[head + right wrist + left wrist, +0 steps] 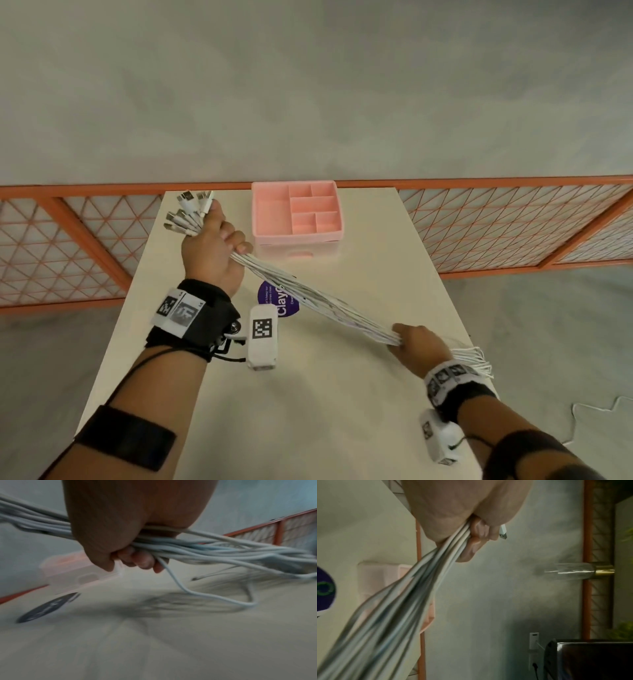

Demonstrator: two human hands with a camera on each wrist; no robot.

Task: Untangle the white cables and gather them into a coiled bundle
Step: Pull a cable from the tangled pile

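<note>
Several white cables (318, 301) stretch taut as one bundle above the table, from upper left to lower right. My left hand (214, 245) grips the bundle near its USB plug ends (188, 209), which fan out past the fist. My right hand (416, 342) grips the same bundle lower down near the table's right edge. Behind that hand the loose cable tails (474, 359) trail off over the edge. The left wrist view has the cables (399, 601) running out of the fist (471, 534). In the right wrist view, cables (214, 550) pass through the fist (130, 555), and one strand loops down.
A pink compartment tray (296, 212) sits at the far end of the cream table (308, 411). A round purple sticker (279, 299) lies under the cables. An orange mesh railing (513, 222) runs behind the table. One thin cable (596, 411) lies on the floor at right.
</note>
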